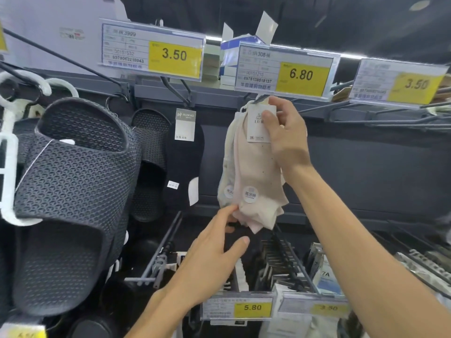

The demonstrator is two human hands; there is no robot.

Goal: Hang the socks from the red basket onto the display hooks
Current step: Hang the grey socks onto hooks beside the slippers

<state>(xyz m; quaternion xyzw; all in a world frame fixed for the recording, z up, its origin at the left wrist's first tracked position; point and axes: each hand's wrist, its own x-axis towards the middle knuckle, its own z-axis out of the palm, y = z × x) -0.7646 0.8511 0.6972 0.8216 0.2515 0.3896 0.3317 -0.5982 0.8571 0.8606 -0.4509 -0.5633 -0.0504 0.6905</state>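
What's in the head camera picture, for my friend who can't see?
A right hand pinches the card on pale socks at a hook under a 6.80 price tag, while the left hand touches their lower edge. Dark slippers hang left.

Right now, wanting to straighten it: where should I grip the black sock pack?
Likely pinch the black sock pack by its card header, from the front-right: the card is stiff and next to the hook, the fabric hangs limp, and slippers crowd its left.

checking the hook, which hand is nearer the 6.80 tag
Right. The right hand pinches the sock card just under the 6.80 tag; the left hand touches the socks lower down.
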